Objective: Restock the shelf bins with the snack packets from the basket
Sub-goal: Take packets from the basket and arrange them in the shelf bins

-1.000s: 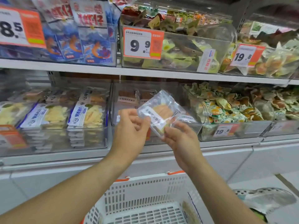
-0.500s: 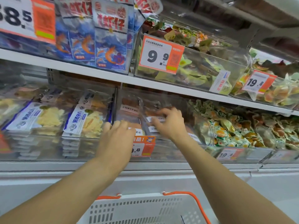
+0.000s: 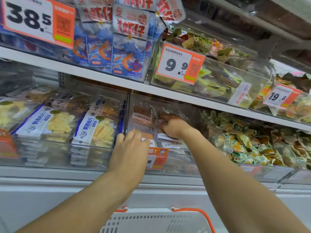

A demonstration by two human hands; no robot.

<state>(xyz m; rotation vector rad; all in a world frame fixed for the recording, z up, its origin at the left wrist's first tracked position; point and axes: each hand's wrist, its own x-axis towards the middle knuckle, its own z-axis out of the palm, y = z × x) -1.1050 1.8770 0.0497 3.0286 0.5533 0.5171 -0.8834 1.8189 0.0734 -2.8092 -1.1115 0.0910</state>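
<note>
Shelf bins fill the bg. Right hand [image 3: 173, 127] grips a snack packet [image 3: 165, 137] inside the middle bin [image 3: 170, 163], left hand [image 3: 130, 148] relaxed at its rim. Placing step; next: release, reach to basket [image 3: 151, 221] at 6 o'clock.

Place: a shop that sells snacks.
Shelves: long white shelves [image 3: 168, 93] stand one above the other.
Bins: clear bins [image 3: 210, 81] sit in rows, full of small wrapped snacks.
Price tags: big orange and white tags [image 3: 180, 64] show prices like 38.5, 9.9 and 19.8.
Basket: a white shopping basket [image 3: 151, 221] with orange handles is at the bottom.
</note>
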